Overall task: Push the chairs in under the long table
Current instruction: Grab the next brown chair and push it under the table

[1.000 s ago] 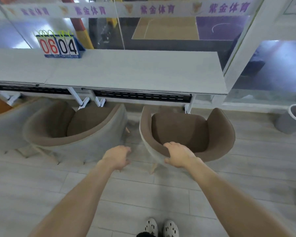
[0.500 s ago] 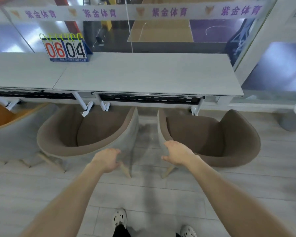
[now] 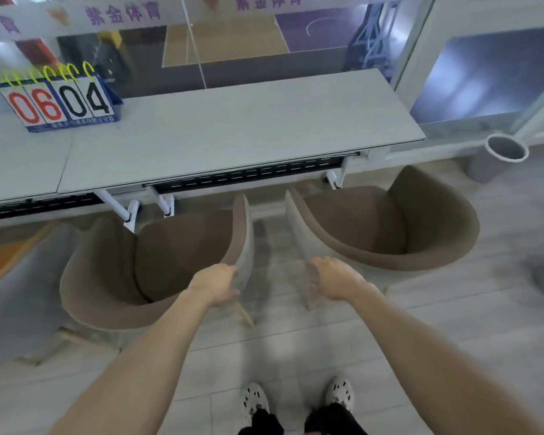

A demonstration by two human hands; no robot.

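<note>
While facing surface: gripping left chair rim with left hand, right chair rim with right hand, fingers curled over.

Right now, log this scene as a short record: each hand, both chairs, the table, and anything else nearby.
left hand: grips the side rim of the left chair
right hand: fingers curled over the near edge of the right chair, somewhat blurred
chairs: brown, side by side with a gap between them, mostly out from under the table
table: long and pale, with a scoreboard reading 06 04 on it
other: grey bin on the floor past the table's right end
</note>
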